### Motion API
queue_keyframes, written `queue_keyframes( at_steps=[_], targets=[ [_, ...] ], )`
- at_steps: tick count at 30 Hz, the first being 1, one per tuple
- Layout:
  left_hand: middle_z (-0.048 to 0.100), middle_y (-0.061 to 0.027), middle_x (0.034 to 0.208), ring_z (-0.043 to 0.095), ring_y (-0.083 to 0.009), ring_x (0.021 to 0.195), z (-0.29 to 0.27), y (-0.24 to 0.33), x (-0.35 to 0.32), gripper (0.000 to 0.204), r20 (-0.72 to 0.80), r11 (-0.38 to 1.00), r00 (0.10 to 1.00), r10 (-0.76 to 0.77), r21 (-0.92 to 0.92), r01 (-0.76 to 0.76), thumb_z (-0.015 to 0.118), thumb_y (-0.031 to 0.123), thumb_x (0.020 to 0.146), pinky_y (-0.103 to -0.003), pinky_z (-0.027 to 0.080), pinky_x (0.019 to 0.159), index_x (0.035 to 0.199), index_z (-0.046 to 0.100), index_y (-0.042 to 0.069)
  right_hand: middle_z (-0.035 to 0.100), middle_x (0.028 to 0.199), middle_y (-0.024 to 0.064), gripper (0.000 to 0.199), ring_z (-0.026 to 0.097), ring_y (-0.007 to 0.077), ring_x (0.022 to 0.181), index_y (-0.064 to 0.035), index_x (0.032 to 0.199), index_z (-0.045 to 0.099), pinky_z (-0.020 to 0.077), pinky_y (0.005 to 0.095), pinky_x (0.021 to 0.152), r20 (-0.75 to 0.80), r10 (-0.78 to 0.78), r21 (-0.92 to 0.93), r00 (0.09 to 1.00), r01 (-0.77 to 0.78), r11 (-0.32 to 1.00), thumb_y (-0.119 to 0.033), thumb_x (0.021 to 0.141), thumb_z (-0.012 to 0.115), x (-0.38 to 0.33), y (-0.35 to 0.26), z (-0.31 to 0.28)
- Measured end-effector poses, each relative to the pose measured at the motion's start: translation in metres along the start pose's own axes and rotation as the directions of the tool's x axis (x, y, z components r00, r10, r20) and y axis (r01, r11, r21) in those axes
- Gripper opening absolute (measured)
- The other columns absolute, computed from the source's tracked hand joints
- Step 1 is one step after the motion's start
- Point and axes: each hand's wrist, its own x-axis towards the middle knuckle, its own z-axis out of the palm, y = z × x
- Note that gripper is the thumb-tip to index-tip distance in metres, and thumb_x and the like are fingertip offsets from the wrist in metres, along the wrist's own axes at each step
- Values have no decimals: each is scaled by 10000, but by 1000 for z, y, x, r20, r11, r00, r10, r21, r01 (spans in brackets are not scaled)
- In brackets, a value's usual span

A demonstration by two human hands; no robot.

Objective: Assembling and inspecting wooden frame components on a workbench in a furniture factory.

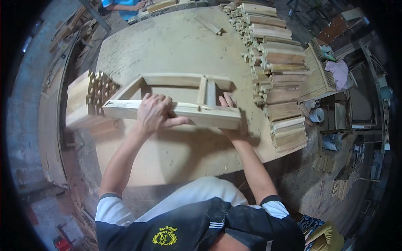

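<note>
A pale wooden frame (176, 109) is tilted above the worktable, its near rail raised toward me. It has a crossbar (202, 90) toward its right end, with a lighter strip beside it. My left hand (155, 112) is closed over the near rail, left of its middle, thumb pointing right along the front face. From below, my right hand (226, 100) reaches round the same rail near its right end. Its fingertips show inside the frame, while the rail hides the palm and thumb.
The large worktable (167, 42) carries a long row of stacked wooden pieces (278, 75) on the right. A block of stacked slotted pieces (79, 100) stands left. One loose wooden piece (208, 25) lies far back. Another person's hand (138, 6) shows beyond the table.
</note>
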Motion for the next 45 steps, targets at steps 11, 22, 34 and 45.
queue_keyframes(
  at_steps=[11, 22, 34, 45],
  targets=[
    [667, -233, 953, 648, -389, 905, 126, -121, 289, 805, -170, 973, 977, -126, -213, 88, 640, 682, 798, -489, 502, 794, 1273, 592, 33, 342, 1460, 319, 787, 331, 460, 1365, -11, 1382, 464, 216, 640, 1125, 328, 359, -131, 874, -334, 933, -581, 856, 600, -74, 59, 22],
    [691, -247, 1109, 660, -362, 1060, 364, -225, 506, 865, 249, 839, 853, -458, -196, 507, 512, 779, 809, -440, 503, 897, 1118, 711, -4, 350, 1508, 218, 629, 296, 350, 1436, -22, 1343, 495, 166, 550, 1204, 406, 389, -127, 827, -371, 920, -454, 897, 596, -81, 75, 22],
    [669, -91, 893, 584, -132, 713, 184, -86, 321, 251, -82, 310, 975, -205, -950, -14, 597, -35, 854, -231, 454, 568, 1102, 600, -71, 333, 1510, 236, 779, 272, 363, 1445, -9, 1362, 466, 155, 555, 1206, 297, 385, 14, 874, -407, 913, -568, 846, 630, -88, 68, 19],
    [585, -81, 673, 498, -170, 576, 172, 257, 224, 203, 59, 425, 905, 422, -894, -140, 603, 184, 887, -327, 384, 553, 832, 627, -10, 464, 1437, 198, 527, 503, 324, 1283, -111, 1327, 555, 341, 456, 1139, -269, 473, 33, 839, -483, 875, -465, 937, 547, -189, 7, 37]
  ],
)
